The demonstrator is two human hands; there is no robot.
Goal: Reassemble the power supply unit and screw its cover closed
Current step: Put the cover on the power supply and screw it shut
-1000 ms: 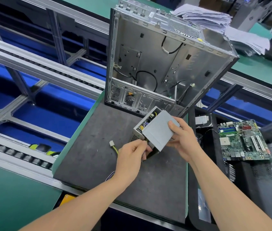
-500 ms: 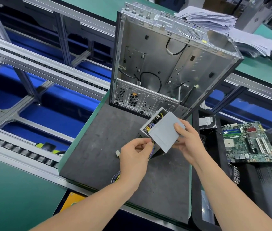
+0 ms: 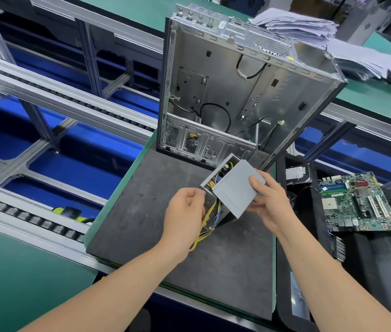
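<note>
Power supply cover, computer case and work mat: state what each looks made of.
Power supply cover, held in the right hand, its box in the left hand: probably painted or coated sheet metal; flat, thin, matt pale grey.
Computer case: bare sheet steel, likely galvanised; shiny silver, stamped holes and ribs.
Work mat: seemingly rubber or foam; matt dark grey, scuffed and speckled.
</note>
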